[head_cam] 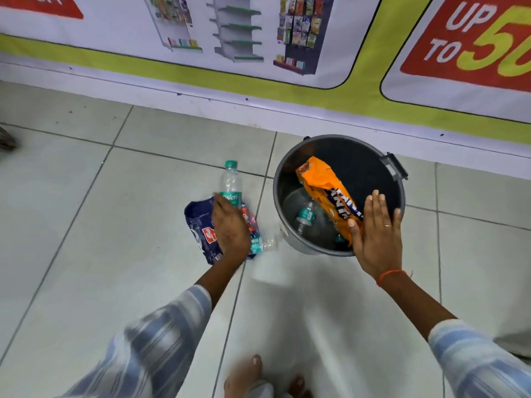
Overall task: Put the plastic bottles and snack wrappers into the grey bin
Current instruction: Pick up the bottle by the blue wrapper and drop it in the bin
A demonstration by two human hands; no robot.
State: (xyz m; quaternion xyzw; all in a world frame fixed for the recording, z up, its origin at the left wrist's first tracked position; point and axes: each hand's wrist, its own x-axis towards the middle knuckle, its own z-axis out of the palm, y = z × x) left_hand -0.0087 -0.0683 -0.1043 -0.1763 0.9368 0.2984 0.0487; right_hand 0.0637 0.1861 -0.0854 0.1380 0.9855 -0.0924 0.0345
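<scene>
A grey bin [277, 179] stands on the tiled floor by the wall. Inside it lie an orange snack wrapper [321, 182] and clear plastic bottles [306, 215]. My right hand [376, 234] is spread flat over the bin's near rim, its thumb against the orange wrapper. Left of the bin, a clear plastic bottle [230, 179] with a green cap lies on the floor across a dark blue snack wrapper [198, 222]. My left hand [231, 231] covers the bottle's lower half, fingers curled around it. Another small bottle [260, 245] shows blurred just beyond that hand's wrist.
A printed banner wall [287, 90] runs behind the bin. My bare feet [247, 374] are at the bottom edge. A dark object [5, 139] sits at the far left edge. Tiled floor [86, 225] surrounds the bin and the litter.
</scene>
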